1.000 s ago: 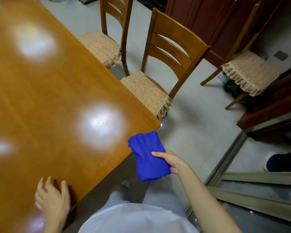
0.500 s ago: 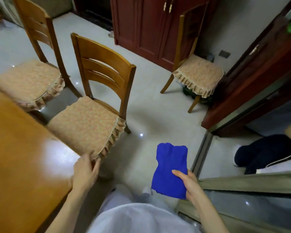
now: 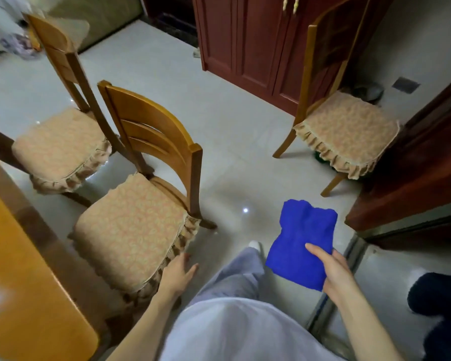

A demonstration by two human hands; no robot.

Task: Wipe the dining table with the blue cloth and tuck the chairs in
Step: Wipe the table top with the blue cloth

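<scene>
The right hand (image 3: 335, 269) pinches the blue cloth (image 3: 301, 243) at its near corner, thumb lying across the top of the fabric and the other fingers hidden beneath it. The cloth fans out ahead of the thumb, held in the air above the pale floor (image 3: 219, 121), folded and rumpled along its far edge.

The left hand (image 3: 176, 273) is open, fingers loosely spread and gripping nothing, fingertips at the frilled corner of the nearest chair's seat cushion (image 3: 130, 230); whether they actually touch the frill cannot be told. This nearest chair (image 3: 151, 142) stands just ahead of those fingers, its curved slatted back on the far side of the seat. To the left of the left hand runs the edge of the dining table (image 3: 24, 295), with the chair's seat just beside that edge.

Beyond the nearest chair, farther from the fingers and also along the table's side, is a second chair (image 3: 60, 144) with the same cushion. Well ahead of the right hand, apart from the table, a third chair (image 3: 346, 128) stands by the dark red cabinet (image 3: 245, 40).

Between the two arms, the person's grey trouser leg (image 3: 235, 280) steps forward.
</scene>
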